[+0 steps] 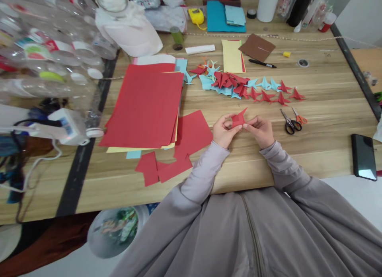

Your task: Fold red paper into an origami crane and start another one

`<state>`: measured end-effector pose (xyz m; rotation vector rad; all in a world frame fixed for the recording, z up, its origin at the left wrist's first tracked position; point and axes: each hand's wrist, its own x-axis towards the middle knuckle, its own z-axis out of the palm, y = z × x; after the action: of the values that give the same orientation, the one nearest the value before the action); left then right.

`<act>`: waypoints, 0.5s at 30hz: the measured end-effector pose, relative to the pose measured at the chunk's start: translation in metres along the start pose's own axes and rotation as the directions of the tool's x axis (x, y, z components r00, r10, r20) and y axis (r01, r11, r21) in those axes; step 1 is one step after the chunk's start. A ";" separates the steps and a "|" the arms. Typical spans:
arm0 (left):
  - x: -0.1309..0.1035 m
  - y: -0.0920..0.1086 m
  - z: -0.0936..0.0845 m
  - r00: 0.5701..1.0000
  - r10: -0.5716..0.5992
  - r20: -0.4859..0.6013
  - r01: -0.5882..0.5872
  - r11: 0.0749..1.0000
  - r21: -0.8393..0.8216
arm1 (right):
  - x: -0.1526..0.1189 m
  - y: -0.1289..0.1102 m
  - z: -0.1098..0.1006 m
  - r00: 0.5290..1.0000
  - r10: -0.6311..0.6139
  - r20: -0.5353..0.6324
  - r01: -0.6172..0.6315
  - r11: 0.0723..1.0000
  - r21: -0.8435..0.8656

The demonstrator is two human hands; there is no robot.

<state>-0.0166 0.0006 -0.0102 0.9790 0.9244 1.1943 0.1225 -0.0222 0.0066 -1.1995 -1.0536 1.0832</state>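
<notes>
The thumb and fingers of the left hand are closed on a small folded red paper, gripping its left side and lower edge. The thumb and forefinger of the right hand come together at its lower right corner, in what looks like a narrow pinch. The piece sits between the two hands, lifted in front of the body, with one thin point rising up and to the right.

It should weigh next to nothing and feel crisp rather than floppy — stiffer, I judge, where layers stack up, and weakest along that slender point, which could bend or crumple under a hard squeeze. The thick lower body seems the safest hold; the tip is better touched only lightly. Dry paper is unlikely to slip, though a tight grip may leave stray creases.

Just beyond the fingers, red and blue folded paper birds lie in a heap and trailing rows. To the right are black-handled scissors and a smaller orange-handled pair. On the left, by the sleeve, lies a loose red sheet — then red offcuts and a broad stack of red sheets. A phone rests near the right edge.
</notes>
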 end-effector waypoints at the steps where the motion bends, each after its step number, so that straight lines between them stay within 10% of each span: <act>1: 0.000 0.001 0.000 1.000 0.001 -0.001 -0.001 1.000 0.004 | 0.000 0.000 0.000 1.000 -0.001 0.006 0.001 1.000 0.007; 15: -0.001 0.010 -0.001 0.980 -0.168 0.110 0.187 0.962 -0.201 | 0.005 0.006 -0.003 0.997 0.075 0.008 -0.075 0.978 0.193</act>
<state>-0.0203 0.0009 -0.0009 0.7578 0.7779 1.0622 0.1258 -0.0176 0.0006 -1.0900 -0.8874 1.2158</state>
